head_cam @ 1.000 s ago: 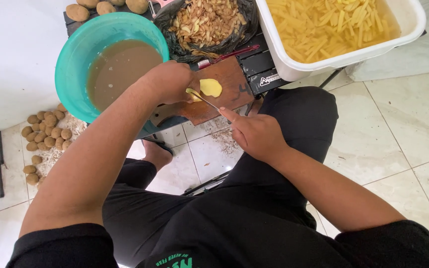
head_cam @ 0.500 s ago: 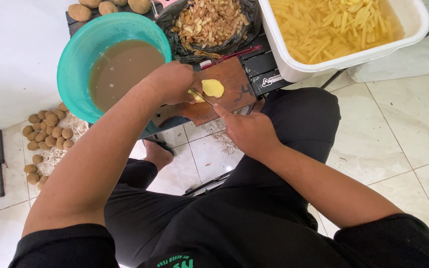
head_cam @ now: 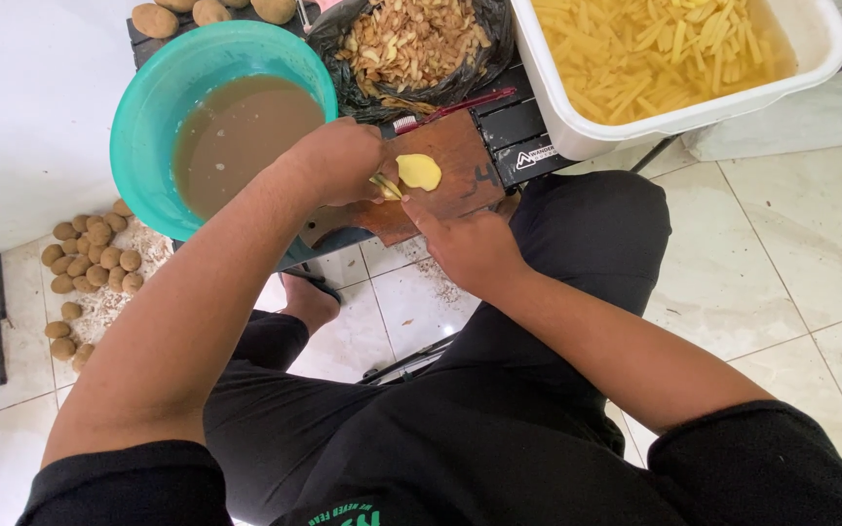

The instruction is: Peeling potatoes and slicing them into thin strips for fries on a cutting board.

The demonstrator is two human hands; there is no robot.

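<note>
Pale yellow peeled potato (head_cam: 418, 171), wooden board (head_cam: 450, 161)

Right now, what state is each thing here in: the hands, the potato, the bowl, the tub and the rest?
Left hand: pressing a peeled potato on the board.
Right hand: gripping a knife.
Knife: blade in the potato.
Potato: peeled, partly sliced.
Cutting board: wooden, flat, in use.
Teal bowl: holds murky brown water.
White tub: full of cut strips in water.
Black bag: open, full of peelings.
Floor potatoes: unpeeled, piled.
</note>
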